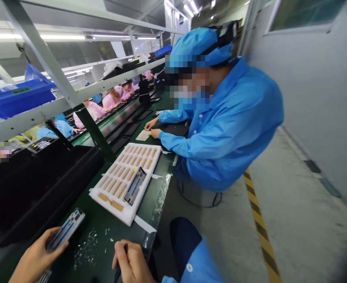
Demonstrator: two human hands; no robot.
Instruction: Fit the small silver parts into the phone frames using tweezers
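My left hand [37, 255], at the lower left, grips a phone housing [69, 227] by its edges. Blue strips run along its inner face, and it is tilted over the bench. Fingers curled, my right hand [134, 262] is closed around a thin dark tool [125, 247] near the bench's front edge; most of that tool is hidden. Beyond both hands lies a white slotted tray [125, 216] with tan strips in its slots. Across its right side rests a second phone housing [134, 186] with a yellow tab at its top.
Small clear scraps [86, 249] lie on the green bench [145, 196] between my hands. A co-worker in blue [229, 118] sits beyond the tray, handling a pale sheet [143, 135]. A slanted post [95, 135] and dark trough [43, 192] border the left; a blue bin [20, 96] hangs above.
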